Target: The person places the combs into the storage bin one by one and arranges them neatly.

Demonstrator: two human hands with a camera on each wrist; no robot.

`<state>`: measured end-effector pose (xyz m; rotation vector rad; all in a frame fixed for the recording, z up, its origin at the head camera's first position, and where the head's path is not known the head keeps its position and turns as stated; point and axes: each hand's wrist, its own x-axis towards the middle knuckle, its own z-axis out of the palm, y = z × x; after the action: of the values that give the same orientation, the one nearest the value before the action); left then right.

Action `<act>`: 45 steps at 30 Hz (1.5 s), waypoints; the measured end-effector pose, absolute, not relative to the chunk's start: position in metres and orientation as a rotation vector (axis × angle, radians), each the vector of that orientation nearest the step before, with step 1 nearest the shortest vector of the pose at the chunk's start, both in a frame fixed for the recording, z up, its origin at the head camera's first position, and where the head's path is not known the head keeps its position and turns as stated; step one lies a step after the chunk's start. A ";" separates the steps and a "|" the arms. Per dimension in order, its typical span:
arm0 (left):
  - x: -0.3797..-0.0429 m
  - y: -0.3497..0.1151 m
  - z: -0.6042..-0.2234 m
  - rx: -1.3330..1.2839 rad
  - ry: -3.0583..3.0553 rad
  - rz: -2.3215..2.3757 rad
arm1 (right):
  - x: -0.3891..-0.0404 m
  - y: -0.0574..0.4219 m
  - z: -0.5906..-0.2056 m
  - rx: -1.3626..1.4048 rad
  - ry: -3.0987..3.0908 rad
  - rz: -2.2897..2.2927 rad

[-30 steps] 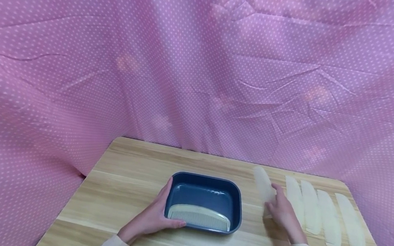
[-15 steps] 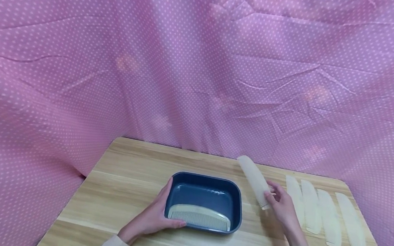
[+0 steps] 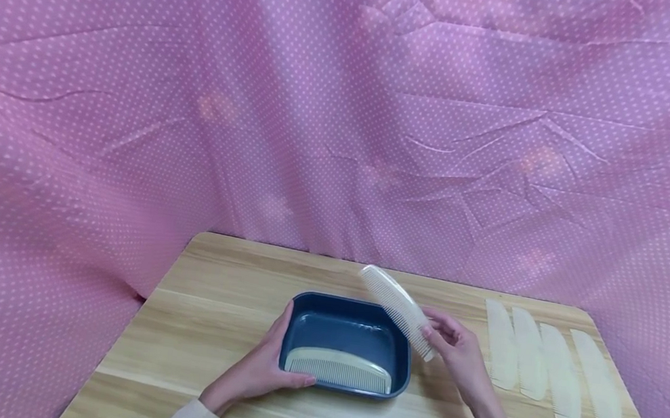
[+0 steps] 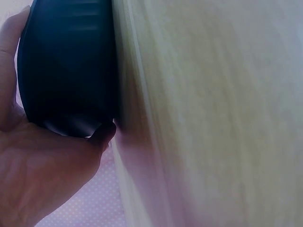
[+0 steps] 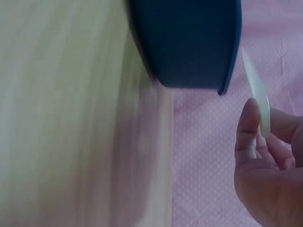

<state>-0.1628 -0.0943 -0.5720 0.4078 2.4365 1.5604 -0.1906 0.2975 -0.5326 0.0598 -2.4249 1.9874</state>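
Note:
A dark blue rectangular tray point(image 3: 334, 335) stands on the wooden table, and one cream comb point(image 3: 339, 367) lies in it along the near wall, teeth toward me. My left hand point(image 3: 266, 362) grips the tray's left end, thumb over the near rim and fingers along the left side. In the left wrist view, that hand point(image 4: 52, 161) holds the tray's end point(image 4: 71, 61). Between thumb and fingers, my right hand point(image 3: 461, 352) pinches a second comb point(image 3: 398, 307) by its near end. That comb slants over the tray's right rim; the right wrist view shows it point(image 5: 258, 94) edge-on, beside the tray point(image 5: 189, 47).
Several more cream combs point(image 3: 551, 368) lie side by side at the right of the wooden table point(image 3: 175, 328). Pink dotted cloth point(image 3: 345, 115) hangs behind the table and along both sides.
My right hand has lifted the comb off the table at the right and carried it left to the tray's right rim. The left hand and tray have stayed put.

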 end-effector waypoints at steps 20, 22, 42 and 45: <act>-0.164 -0.095 -0.573 0.441 2.401 1.604 | -0.177 0.257 -0.529 0.548 -2.638 1.760; -0.165 -0.095 -0.573 0.445 2.396 1.610 | -0.176 0.253 -0.528 0.579 -2.673 1.711; -0.164 -0.094 -0.572 0.394 2.435 1.556 | -0.177 0.236 -0.528 0.921 -2.779 1.333; -0.164 -0.095 -0.572 0.392 2.432 1.555 | -0.176 0.235 -0.528 0.984 -2.788 1.266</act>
<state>-0.1638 -0.0945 -0.5724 0.3920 2.4324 1.5546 -0.1763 0.2346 -0.5276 0.9844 -2.7881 1.2664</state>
